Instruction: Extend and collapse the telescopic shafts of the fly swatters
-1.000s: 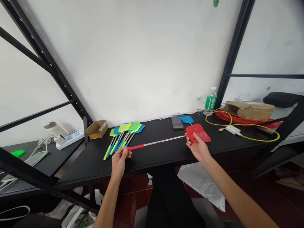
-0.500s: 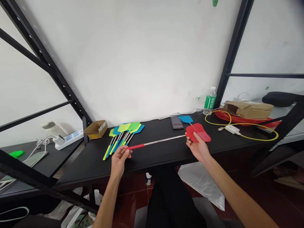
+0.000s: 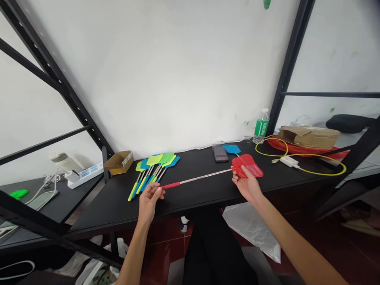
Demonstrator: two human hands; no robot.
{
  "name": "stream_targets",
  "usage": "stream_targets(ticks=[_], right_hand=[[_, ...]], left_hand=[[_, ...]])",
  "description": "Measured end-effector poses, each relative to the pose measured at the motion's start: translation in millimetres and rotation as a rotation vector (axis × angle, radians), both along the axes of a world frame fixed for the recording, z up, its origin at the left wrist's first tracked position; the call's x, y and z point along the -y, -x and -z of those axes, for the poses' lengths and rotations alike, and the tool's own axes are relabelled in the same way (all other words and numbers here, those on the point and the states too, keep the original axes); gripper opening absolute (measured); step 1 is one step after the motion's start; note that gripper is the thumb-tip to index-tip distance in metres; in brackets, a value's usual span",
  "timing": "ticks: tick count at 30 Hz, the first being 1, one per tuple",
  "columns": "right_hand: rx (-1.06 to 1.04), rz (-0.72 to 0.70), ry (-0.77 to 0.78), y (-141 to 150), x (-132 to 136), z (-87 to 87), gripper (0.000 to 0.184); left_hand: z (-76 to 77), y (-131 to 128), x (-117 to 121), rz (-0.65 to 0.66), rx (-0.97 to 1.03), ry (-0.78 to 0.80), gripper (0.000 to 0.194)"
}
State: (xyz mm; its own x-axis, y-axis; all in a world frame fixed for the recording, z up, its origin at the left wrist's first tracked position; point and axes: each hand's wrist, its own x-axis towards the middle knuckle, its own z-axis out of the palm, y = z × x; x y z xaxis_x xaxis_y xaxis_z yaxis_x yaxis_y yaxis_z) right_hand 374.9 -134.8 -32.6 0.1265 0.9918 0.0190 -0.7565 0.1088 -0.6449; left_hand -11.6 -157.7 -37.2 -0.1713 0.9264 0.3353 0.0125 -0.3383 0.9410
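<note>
A red plastic fly swatter (image 3: 247,166) stretches across the black table, its thin metal shaft running left from the mesh head. My right hand (image 3: 247,186) pinches the swatter at the base of its head, with fingers partly over the mesh. My left hand (image 3: 150,204) grips the red handle end (image 3: 170,185) in its fingertips, just in front of a fanned group of green and blue fly swatters (image 3: 156,168). A lone blue swatter head (image 3: 231,149) lies behind the red head, its handle hidden. A pixelated flat dark object (image 3: 220,153) lies beside it.
A cardboard box lid (image 3: 118,162) sits at the table's far left corner. A green-labelled water bottle (image 3: 261,126), a yellow cable (image 3: 308,160), a white charger (image 3: 288,161), and a brown parcel (image 3: 308,137) on red plastic lie to the right. Black shelf uprights frame the table.
Both hands keep their hold on the red swatter, with almost no movement. The whole view drifts slightly left.
</note>
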Motion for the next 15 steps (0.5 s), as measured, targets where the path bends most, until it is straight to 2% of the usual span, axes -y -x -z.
stream_targets(ticks=[11,15], right_hand=[[-0.016,-0.006,0.004,-0.4,-2.2,2.7,0.021],[-0.026,-0.005,0.010,-0.3,-2.2,3.6,0.020]], left_hand=[[0.8,0.0,-1.5,-0.022,0.020,0.003,0.030],[-2.8,-4.1,0.6,-0.020,0.029,0.018,0.036]])
